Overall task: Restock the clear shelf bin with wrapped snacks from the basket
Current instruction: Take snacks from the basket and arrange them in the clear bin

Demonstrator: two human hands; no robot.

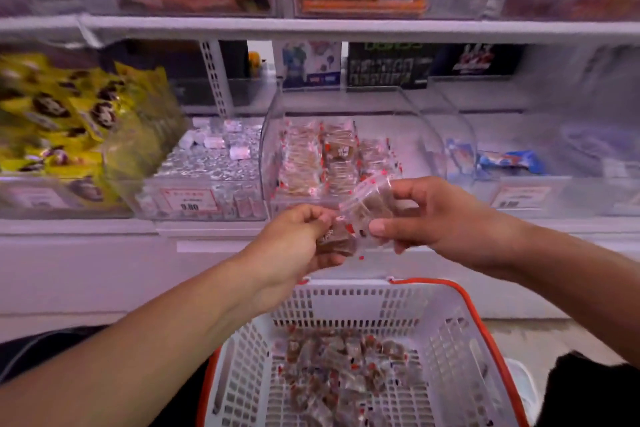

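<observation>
Above the basket [460, 319], both hands meet just in front of the clear shelf bin [277, 135]. Left hand [294, 246] closes around a brown wrapped snack [337, 241]; right hand [440, 215] pinches a second, clear-wrapped snack [370, 201] between thumb and fingers. Inside the bin, wrapped snacks [325, 159] stand in rows. Below the hands, the basket holds a loose pile of snacks [346, 378]. Left of the bin hangs a price tag [189, 201] reading 9.80.
</observation>
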